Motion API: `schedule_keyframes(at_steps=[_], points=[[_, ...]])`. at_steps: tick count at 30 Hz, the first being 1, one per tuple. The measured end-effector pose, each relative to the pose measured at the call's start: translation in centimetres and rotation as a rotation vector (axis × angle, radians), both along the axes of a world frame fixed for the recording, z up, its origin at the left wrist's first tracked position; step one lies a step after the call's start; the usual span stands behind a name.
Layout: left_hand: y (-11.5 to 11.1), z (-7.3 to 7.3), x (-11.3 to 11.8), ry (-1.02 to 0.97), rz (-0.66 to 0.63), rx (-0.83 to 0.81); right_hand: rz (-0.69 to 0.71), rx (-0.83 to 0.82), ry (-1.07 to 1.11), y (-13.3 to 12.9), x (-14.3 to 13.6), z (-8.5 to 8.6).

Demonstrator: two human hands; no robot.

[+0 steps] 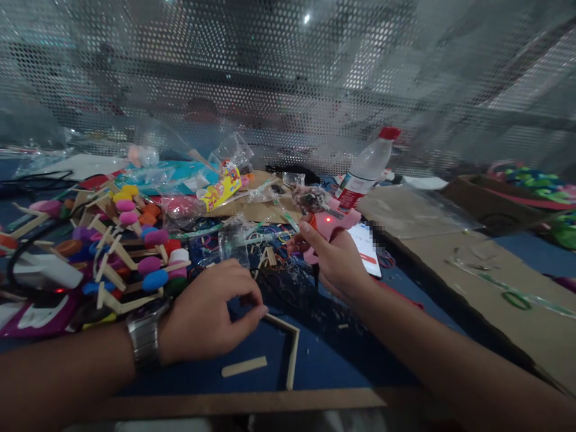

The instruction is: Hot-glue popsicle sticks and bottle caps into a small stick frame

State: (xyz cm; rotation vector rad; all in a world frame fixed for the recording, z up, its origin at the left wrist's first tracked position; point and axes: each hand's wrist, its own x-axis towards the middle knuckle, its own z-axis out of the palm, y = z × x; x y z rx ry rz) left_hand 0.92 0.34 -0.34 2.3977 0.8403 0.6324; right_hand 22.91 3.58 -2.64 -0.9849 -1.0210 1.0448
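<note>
My right hand (339, 262) is wrapped round a pink glue gun (341, 224) with a glowing red light and an orange part near the index finger. My left hand (216, 312), with a metal watch on the wrist, pinches one end of a bent piece of joined craft sticks (293, 354) above the blue tabletop. One loose craft stick (244, 366) lies flat below the left hand. Left of that hand is a pile of craft-stick pieces with coloured round parts (155, 279).
Behind the glue gun stands a plastic bottle (366, 168) with a red cap. A lit phone (366, 249) lies beside my right wrist. Rubber bands, plastic bags and a yellow packet (222, 189) litter the middle. Cardboard (486, 282) covers the right side; perforated metal (270, 78) rises behind.
</note>
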Motion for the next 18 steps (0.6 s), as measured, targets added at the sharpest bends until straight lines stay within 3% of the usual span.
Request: schedule_keyframes(at_steps=[7,12,18], points=[[0.0,-0.9,0.1,0.134,-0.091,-0.019,0.013,-0.005,-0.008,-0.1,-0.2,0.0],[0.0,-0.6,0.3,0.142,-0.072,0.027,0.006,-0.031,-0.049,0.0,0.2,0.3],[0.0,-0.3,0.1,0.164,-0.021,0.065,-0.07,-0.127,-0.41,0.6,1.6,1.3]])
